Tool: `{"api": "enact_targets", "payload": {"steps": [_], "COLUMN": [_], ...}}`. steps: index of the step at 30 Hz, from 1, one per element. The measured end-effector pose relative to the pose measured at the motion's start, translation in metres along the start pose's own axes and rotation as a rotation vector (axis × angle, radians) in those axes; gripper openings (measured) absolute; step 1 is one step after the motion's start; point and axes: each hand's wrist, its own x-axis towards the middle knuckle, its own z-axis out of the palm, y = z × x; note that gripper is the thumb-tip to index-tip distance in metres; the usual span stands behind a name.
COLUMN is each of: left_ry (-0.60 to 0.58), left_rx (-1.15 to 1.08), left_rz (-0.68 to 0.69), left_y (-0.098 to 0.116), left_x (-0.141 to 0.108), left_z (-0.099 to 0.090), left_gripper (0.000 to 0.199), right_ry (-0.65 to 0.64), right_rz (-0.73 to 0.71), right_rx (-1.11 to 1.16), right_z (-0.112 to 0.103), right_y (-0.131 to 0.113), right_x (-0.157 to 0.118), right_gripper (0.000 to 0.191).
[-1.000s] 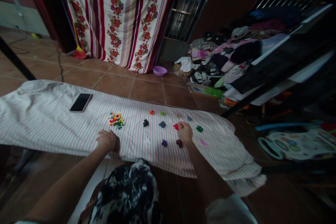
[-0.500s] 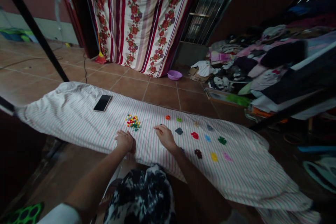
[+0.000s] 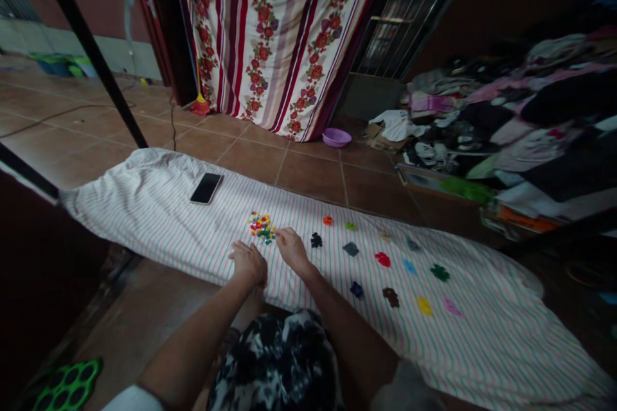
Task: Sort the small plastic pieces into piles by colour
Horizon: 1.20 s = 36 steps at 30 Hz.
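Note:
A mixed pile of tiny coloured pieces point(image 3: 260, 226) lies on the striped cloth, too small to name exactly. At its right edge is my right hand point(image 3: 291, 249), thumb and fingers drawn together in a pinch; anything between the fingertips is hidden. My left hand point(image 3: 249, 263) rests on the cloth just below the pile, fingers loosely stretched out. To the right lie small single-colour groups, among them black pieces point(image 3: 316, 240), orange pieces point(image 3: 328, 221), grey pieces point(image 3: 351, 248), red pieces point(image 3: 382, 259), dark blue pieces point(image 3: 356, 289), brown pieces point(image 3: 391, 297) and yellow pieces point(image 3: 424, 306).
A phone point(image 3: 207, 188) lies on the striped cloth point(image 3: 159, 205) left of the pile. Beyond the cloth's far edge are a purple basin point(image 3: 336, 137), a hanging floral curtain point(image 3: 284, 38) and a heap of clothes point(image 3: 520, 103). A dark pole point(image 3: 91, 51) rises at the left.
My right hand has moved left, from beside the black group to the mixed pile's edge. The view has shifted, uncovering the black and dark blue groups. My left hand stays below the pile.

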Motion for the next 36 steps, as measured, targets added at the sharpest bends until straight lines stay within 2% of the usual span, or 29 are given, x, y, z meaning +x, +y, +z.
{"api": "enact_targets", "payload": {"steps": [6, 14, 21, 27, 32, 36], "left_ry": [-0.009, -0.038, -0.029, -0.022, -0.039, -0.046], "left_rx": [-0.005, 0.009, 0.01, 0.02, 0.046, 0.038], "left_rz": [0.015, 0.026, 0.028, 0.048, 0.043, 0.04], "left_y": [0.0, 0.0, 0.0, -0.001, 0.0, 0.001], "left_x": [0.001, -0.001, -0.002, -0.005, -0.003, 0.0], "left_z": [0.001, -0.005, -0.005, -0.009, -0.008, -0.005], "left_gripper": [0.1, 0.111, 0.108, 0.11, 0.104, 0.11], "right_ry": [-0.043, -0.142, -0.183, -0.185, -0.211, -0.168], "right_rz": [-0.038, 0.024, 0.102, 0.18, 0.233, 0.236], "right_rx": [-0.07, -0.259, -0.378, -0.344, -0.336, -0.324], "right_z": [0.009, 0.01, 0.006, 0.007, 0.013, 0.018], "right_y": [-0.017, -0.026, -0.031, -0.04, -0.045, -0.046], "right_x": [0.024, 0.038, 0.052, 0.058, 0.064, 0.063], "right_gripper": [0.033, 0.034, 0.035, 0.027, 0.025, 0.021]}}
